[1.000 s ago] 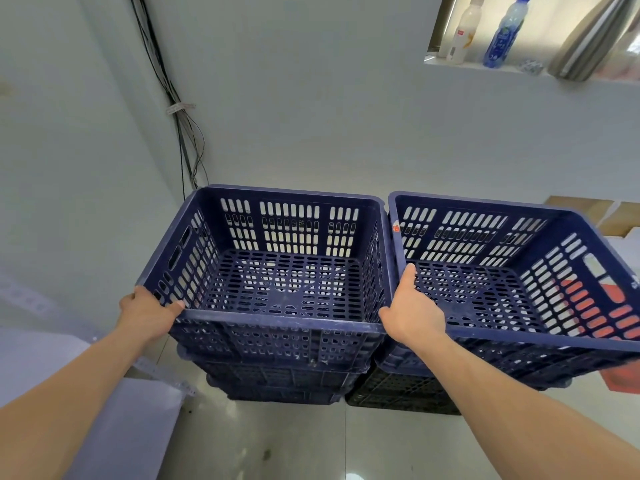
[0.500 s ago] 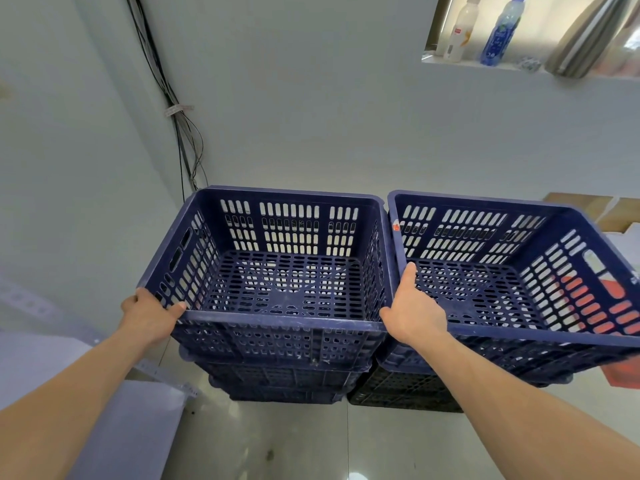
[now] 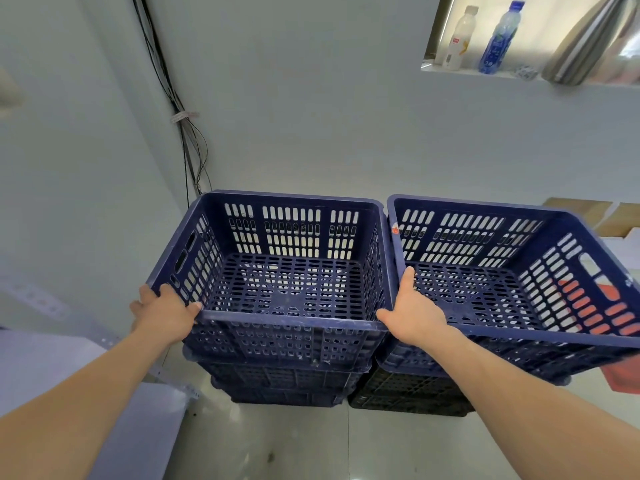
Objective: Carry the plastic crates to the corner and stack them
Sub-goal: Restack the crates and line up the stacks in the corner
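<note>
Over the last second almost nothing had moved. The top crate (image 3: 291, 233) sat level on its pile in the corner, as it had a second before, and both hands stayed at its near corners. I judged that this crate was already placed and only the letting go remained. The left grip (image 3: 166, 315) was curled over the near-left corner, fingers hooked on the side rim and thumb along the front rim. The right grip (image 3: 414, 315) clasped the near-right corner, one finger straight along the side rim and the thumb on the front rim. Its other fingers were hidden in the gap between the piles. The crate spanned the space between the two grips. Below them the pile showed at least two more blue crates, though the lowest layers were hard to separate. Just right of the right grip stood a second blue crate (image 3: 485, 237), touching the first and resting over a black crate (image 3: 408, 393). Two bottles (image 3: 460, 36) stood on a ledge high beyond the right grip.
</note>
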### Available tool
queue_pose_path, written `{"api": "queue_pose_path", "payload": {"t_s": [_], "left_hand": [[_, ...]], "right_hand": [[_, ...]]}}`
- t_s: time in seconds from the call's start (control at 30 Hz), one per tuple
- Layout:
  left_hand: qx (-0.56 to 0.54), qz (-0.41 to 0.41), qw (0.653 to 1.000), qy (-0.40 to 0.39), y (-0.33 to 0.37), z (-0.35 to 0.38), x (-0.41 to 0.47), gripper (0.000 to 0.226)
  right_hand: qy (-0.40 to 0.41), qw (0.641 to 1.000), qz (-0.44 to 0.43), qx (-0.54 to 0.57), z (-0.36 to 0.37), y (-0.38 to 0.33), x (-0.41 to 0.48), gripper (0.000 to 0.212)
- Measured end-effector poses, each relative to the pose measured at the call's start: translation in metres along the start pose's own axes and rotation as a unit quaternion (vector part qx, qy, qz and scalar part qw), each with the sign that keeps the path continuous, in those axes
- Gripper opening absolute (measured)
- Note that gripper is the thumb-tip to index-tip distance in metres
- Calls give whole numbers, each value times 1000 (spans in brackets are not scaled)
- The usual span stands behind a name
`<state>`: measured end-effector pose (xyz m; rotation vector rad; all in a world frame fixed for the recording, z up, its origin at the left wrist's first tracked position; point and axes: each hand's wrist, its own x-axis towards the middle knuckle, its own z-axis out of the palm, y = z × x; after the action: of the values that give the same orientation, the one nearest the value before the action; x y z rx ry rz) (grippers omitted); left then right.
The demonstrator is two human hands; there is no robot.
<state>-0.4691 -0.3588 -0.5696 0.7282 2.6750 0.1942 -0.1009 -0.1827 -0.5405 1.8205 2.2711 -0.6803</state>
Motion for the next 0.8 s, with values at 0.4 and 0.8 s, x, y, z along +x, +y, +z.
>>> {"api": "queue_pose_path", "payload": {"t_s": [0.4, 0.8], "left_hand": [[31, 52, 997, -57, 18, 2, -7, 76], [54, 44, 997, -36, -10, 7, 3, 71]], "right_hand": [[7, 1000, -15, -7, 3, 5, -2, 103], [31, 998, 18, -42, 6, -4, -10, 103]]}}
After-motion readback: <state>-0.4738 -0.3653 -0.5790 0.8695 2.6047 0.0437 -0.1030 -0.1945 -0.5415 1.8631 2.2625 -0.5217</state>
